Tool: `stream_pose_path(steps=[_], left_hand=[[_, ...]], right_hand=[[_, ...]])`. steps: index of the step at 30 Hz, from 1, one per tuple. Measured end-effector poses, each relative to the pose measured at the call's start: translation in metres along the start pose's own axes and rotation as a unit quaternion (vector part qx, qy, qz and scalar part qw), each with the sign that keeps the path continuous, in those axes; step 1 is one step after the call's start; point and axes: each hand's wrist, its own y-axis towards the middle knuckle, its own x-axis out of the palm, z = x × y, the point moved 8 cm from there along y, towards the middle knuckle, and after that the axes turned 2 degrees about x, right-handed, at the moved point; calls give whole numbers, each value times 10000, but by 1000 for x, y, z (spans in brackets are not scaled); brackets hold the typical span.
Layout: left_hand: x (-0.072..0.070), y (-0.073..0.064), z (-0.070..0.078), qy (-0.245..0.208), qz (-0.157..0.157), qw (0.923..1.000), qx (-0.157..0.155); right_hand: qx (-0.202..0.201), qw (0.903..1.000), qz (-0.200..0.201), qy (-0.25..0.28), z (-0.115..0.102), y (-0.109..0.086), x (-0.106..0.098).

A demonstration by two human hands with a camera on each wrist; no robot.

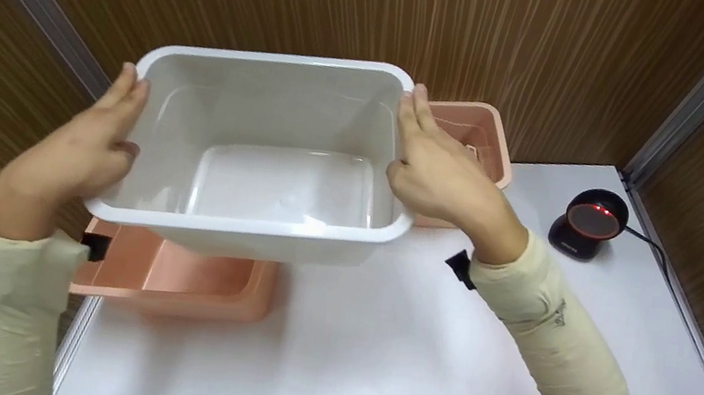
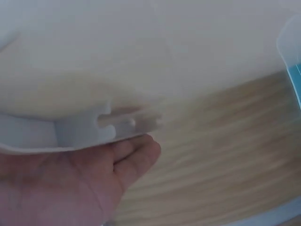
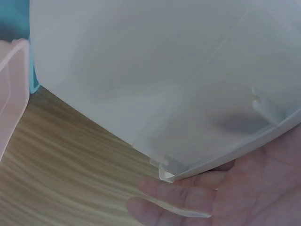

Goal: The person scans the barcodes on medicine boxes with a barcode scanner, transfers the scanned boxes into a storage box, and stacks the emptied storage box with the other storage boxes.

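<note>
A deep white plastic bin (image 1: 248, 230), tilted so its inside faces the head camera, is held up over the table by both hands. At its left end the left hand (image 1: 81, 144) grips the rim, thumb toward the inside. Opposite, the right hand (image 1: 447, 174) grips the right end, two fingers reaching along the rim. The left wrist view shows the left palm (image 2: 84, 188) under the rim. In the right wrist view, the right palm (image 3: 258, 183) lies below the rim beside small moulded tabs on the bin's outer wall.
A salmon-pink bin (image 1: 259, 292) stands on the white table (image 1: 368, 362) below and left. Another salmon-pink bin (image 1: 502, 152) is partly hidden behind the right hand. A black scanner (image 1: 592, 221), lit red and cabled, stands right. Wood-patterned walls (image 1: 557, 60) enclose the table.
</note>
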Motion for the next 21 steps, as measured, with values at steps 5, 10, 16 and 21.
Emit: stream_pose_path(steps=[5,10,16,21], left_hand=[[-17,-5,-22,107,183,9997,-145],[-25,-21,-46,274,382,9980,-417],[-21,-33,-74,323,458,9954,-782],[-12,-42,-95,273,488,9927,-1068]], right_hand=[[11,9999,-77,75,-22,15,4],[-11,9997,-232,103,-45,29,16],[-127,9992,-364,42,-64,43,37],[-149,9987,-485,-71,-74,50,53]])
